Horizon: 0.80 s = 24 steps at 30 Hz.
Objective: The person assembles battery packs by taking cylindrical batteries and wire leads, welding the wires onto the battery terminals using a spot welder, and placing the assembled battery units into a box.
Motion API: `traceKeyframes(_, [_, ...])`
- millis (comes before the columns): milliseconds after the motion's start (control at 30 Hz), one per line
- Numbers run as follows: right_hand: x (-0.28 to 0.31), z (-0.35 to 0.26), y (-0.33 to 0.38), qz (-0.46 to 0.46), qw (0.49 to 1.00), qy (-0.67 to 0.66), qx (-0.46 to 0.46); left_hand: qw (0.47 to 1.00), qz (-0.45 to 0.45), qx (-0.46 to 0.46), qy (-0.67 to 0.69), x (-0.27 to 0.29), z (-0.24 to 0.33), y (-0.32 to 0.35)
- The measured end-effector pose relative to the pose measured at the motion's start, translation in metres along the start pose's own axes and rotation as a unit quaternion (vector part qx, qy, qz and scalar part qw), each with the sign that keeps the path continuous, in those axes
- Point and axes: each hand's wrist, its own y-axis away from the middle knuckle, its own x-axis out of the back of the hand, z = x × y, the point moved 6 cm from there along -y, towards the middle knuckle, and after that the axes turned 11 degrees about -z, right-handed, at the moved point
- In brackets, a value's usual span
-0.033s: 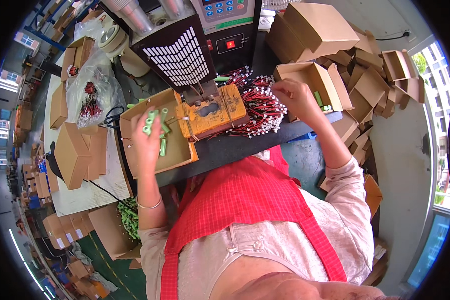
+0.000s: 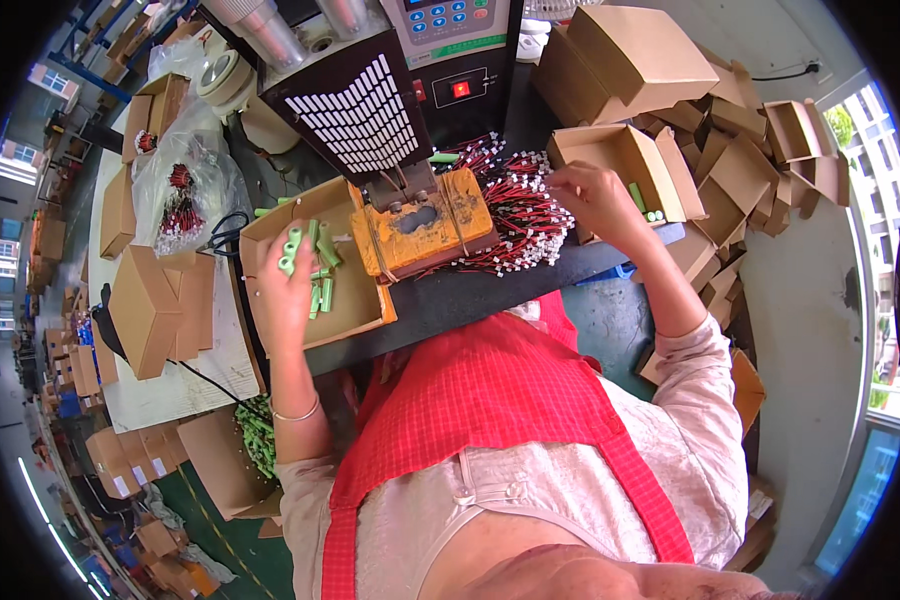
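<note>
- Green cells (image 2: 292, 250) are grasped in the left hand (image 2: 282, 290), clenched over the open left box (image 2: 355, 310); more green cells lie loose on the box floor just beside the hand.
- The right hand (image 2: 595, 200) is pinched on something thin at the edge of the wire pile (image 2: 515, 215), most likely a single lead; whether one is actually grasped cannot be told from this view.
- The orange jig (image 2: 425, 225) stands between the two hands, under the head of the dark machine (image 2: 360, 110), and its slot appears empty.
- For a clean pick, only one wire is best drawn out, by its end, so that neighbouring red and black leads are not dragged off the table (image 2: 470, 295).
- The bundle in the left hand is best kept low over the box, so that any cell that slips falls back among the others.
- A single cell is best thumbed forward from the bundle, rather than the whole grip being loosened.
- Cell and wire are best brought to the jig from opposite sides, so that the forearms are not crossed.
- Fingers are best kept clear of the machine head above the slot.
- The right box (image 2: 620, 160) already holds a few green cells at its far side and lies just behind the right hand.
</note>
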Motion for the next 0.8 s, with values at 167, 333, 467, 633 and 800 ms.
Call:
traceKeyframes(167, [-0.014, 0.005, 0.011, -0.015, 0.991, 0.125, 0.031, 0.998, -0.022, 0.010, -0.061, 0.018, -0.009, 0.011])
traceKeyframes(333, [-0.013, 0.012, 0.008, -0.075, 0.980, 0.175, -0.051, 0.993, -0.031, 0.010, -0.110, 0.010, -0.001, 0.013])
traceKeyframes(467, [0.010, -0.002, 0.012, -0.005, 0.994, 0.111, 0.010, 0.991, -0.114, 0.019, 0.066, -0.017, 0.021, 0.022])
traceKeyframes(633, [0.023, -0.009, 0.016, 0.143, 0.989, -0.036, -0.005, 0.911, -0.184, 0.037, 0.367, -0.069, 0.036, 0.029])
traceKeyframes(800, [-0.005, -0.018, 0.025, 0.133, 0.967, -0.215, -0.014, 0.855, -0.193, 0.060, 0.477, -0.109, 0.050, 0.032])
